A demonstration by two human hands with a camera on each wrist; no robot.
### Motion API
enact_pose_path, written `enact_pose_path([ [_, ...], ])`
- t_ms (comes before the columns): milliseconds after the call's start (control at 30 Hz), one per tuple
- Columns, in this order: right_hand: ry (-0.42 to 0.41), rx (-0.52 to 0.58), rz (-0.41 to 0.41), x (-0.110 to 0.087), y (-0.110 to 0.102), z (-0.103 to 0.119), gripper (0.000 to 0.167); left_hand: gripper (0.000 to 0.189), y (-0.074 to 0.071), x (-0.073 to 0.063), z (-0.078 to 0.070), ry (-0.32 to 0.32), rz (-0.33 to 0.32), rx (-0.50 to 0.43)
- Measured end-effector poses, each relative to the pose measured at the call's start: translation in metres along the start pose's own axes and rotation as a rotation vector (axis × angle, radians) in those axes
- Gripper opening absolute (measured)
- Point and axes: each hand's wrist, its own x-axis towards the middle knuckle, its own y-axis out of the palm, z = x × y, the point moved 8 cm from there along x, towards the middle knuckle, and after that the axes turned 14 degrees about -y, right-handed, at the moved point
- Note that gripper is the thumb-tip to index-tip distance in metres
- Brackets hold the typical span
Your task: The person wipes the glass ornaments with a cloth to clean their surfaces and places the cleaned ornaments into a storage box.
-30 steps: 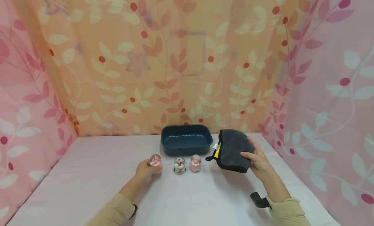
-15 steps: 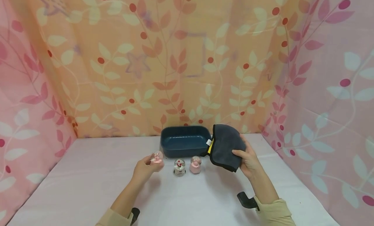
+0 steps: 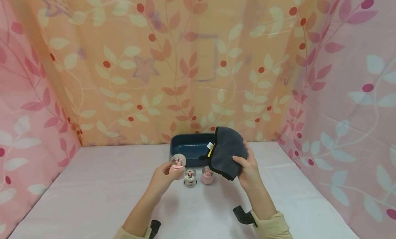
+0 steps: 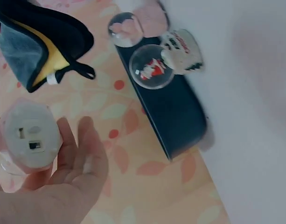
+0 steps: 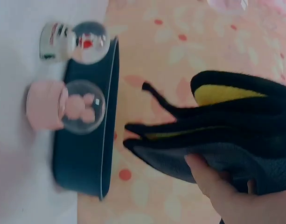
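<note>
My left hand (image 3: 162,179) grips a small pink snow globe (image 3: 178,161) by its base, lifted off the table. In the left wrist view the globe's pale underside (image 4: 33,135) faces the camera, showing a small switch. My right hand (image 3: 249,170) holds a folded grey cloth (image 3: 229,153) with black edging, a yellow inner side and a black hanging loop, thumb on the near face. Between the hands, a white snow globe (image 3: 190,179) with a red-and-white figure stands on the table beside a second pink snow globe (image 3: 206,177), whose top the cloth partly overlaps in the head view.
A dark blue rectangular bin (image 3: 188,146) sits behind the globes, its right end hidden by the cloth. The white table (image 3: 117,184) meets a floral curtain (image 3: 173,77) at the back, with pink floral sheets at both sides.
The left hand has lifted the pink globe and brought it right, close to the white one. My right hand has carried the cloth left, now in front of the bin's right end.
</note>
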Motion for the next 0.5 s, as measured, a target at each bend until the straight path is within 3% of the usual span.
enact_pose_path([
  [233,-0.056,-0.041,0.072,-0.009,0.028,-0.013,0.082,0.044,0.009,-0.008,-0.011,0.027,-0.001,-0.041],
  [367,-0.067,-0.052,0.071,-0.016,0.043,-0.019,0.08,0.046,0.017,-0.01,-0.014,0.044,0.034,-0.077],
  [500,-0.118,-0.097,0.068,-0.027,0.059,-0.023,0.075,0.058,0.026,-0.01,-0.011,0.022,0.088,-0.123],
])
